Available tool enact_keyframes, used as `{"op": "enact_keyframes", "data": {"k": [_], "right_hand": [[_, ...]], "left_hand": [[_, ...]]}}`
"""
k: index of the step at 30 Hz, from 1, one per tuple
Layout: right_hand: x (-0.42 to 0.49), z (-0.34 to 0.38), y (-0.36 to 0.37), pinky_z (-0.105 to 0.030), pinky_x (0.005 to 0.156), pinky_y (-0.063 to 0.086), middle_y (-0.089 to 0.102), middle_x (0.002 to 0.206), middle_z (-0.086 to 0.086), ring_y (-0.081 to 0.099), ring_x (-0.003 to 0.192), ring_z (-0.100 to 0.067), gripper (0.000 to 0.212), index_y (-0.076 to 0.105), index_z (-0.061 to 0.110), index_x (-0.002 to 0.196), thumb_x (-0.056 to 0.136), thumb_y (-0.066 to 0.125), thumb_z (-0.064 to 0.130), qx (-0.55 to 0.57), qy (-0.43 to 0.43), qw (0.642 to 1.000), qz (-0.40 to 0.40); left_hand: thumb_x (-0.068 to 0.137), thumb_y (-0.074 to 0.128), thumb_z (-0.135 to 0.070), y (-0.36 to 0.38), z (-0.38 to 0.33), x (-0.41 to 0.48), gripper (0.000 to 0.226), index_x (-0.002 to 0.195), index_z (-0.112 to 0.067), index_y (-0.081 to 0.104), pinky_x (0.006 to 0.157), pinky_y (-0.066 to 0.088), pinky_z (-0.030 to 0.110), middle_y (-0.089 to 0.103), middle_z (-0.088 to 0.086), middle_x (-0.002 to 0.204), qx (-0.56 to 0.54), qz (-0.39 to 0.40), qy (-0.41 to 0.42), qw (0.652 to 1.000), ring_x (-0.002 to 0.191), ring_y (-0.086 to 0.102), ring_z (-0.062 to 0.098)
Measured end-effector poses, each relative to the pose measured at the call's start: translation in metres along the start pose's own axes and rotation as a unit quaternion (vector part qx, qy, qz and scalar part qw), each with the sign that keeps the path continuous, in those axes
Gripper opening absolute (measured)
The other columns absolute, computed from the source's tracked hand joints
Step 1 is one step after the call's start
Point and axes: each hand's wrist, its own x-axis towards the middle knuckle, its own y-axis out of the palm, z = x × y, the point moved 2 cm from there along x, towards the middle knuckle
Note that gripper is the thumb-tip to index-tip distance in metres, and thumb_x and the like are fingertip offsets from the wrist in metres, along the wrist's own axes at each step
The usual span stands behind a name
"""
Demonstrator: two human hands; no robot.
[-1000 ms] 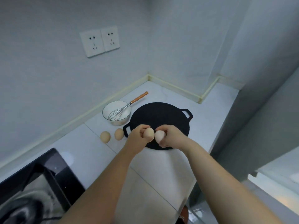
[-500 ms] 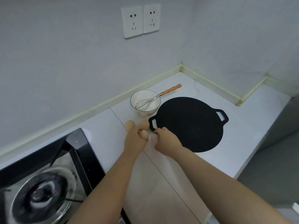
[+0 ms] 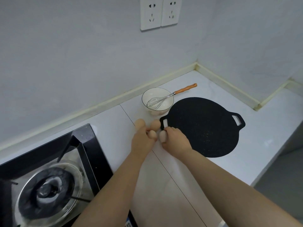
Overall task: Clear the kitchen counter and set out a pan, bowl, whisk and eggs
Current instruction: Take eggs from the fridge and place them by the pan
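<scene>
Black griddle pan (image 3: 201, 126) lies flat on the white counter (image 3: 180, 169), right of centre, with one loop handle pointing left and one right. It sits well clear of the gas hob (image 3: 49, 185) at near left, probably laid out for later, not for cooking yet. White bowl (image 3: 164, 94) stands just beyond the pan's left handle, close to the back wall. The whisk (image 3: 157, 103) rests in it, wire head inside and wooden handle poking over the rim to the far right, likely stowed there so it can't roll. Two brown eggs lie on the counter between bowl and hands: left loose egg (image 3: 140, 124) and right loose egg (image 3: 155, 124), the right one just beside the pan handle, contact unclear. Left hand (image 3: 142, 141) pinches a third egg (image 3: 152, 134) at its fingertips. Right hand (image 3: 176, 141) has fingers curled round a paler fourth egg (image 3: 162, 135). Both hands are low, almost touching, right against the loose pair. Can't tell if the held eggs touch the counter yet. My read: the last eggs are going down in a tight cluster next to the handle so they brace each other and stay put. Pan, bowl and whisk look done. Double wall socket (image 3: 161, 13) is high on the far wall.
</scene>
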Motion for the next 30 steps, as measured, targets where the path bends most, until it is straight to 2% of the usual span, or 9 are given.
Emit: {"op": "enact_keyframes", "data": {"k": [3,10,16,25,30], "right_hand": [[-0.002,-0.001,0.002,-0.035,0.083,0.046,0.056,0.111,-0.002,0.049,0.101,-0.022,0.036,0.052,0.016,0.119,0.086,0.056,0.026,-0.003,-0.002,1.000,-0.011],[-0.006,0.000,-0.001,-0.033,0.092,0.044,0.051,0.123,-0.004,0.048,0.112,-0.022,0.050,0.043,0.016,0.134,0.088,0.057,0.029,0.028,-0.003,1.000,-0.008],[-0.007,-0.002,-0.006,-0.030,0.091,0.042,0.051,0.122,-0.005,0.051,0.113,-0.023,0.049,0.042,0.015,0.135,0.089,0.057,0.024,0.055,0.006,0.998,-0.003],[-0.009,0.000,-0.007,-0.030,0.093,0.042,0.050,0.126,-0.004,0.050,0.116,-0.021,0.053,0.039,0.017,0.139,0.090,0.057,0.025,0.069,0.024,0.997,-0.004],[-0.017,-0.005,-0.018,-0.030,0.094,0.043,0.049,0.126,-0.003,0.049,0.117,-0.020,0.054,0.040,0.016,0.138,0.088,0.060,0.025,0.089,0.013,0.995,-0.036]], "left_hand": [[0.084,0.056,-0.030,-0.001,0.000,-0.001,0.026,0.107,-0.019,0.051,0.089,0.046,0.036,0.064,-0.005,0.105,0.002,-0.001,0.005,1.000,0.098,0.058,0.021],[0.087,0.052,-0.027,-0.004,0.000,-0.003,0.022,0.108,-0.023,0.057,0.080,0.044,0.029,0.061,-0.006,0.099,-0.003,-0.027,0.038,0.999,0.094,0.059,0.017],[0.087,0.053,-0.019,-0.003,-0.008,-0.003,0.034,0.121,-0.019,0.058,0.086,0.041,0.025,0.059,-0.003,0.119,0.007,-0.031,0.073,0.997,0.108,0.055,0.016],[0.087,0.051,-0.010,-0.006,-0.015,-0.010,0.035,0.120,-0.016,0.061,0.083,0.035,0.018,0.059,-0.002,0.120,0.006,-0.035,0.096,0.995,0.110,0.055,0.015],[0.083,0.056,-0.004,-0.009,-0.027,-0.011,0.037,0.119,-0.013,0.062,0.077,0.028,0.005,0.058,-0.001,0.117,0.009,-0.029,0.128,0.991,0.099,0.051,0.006]]}}
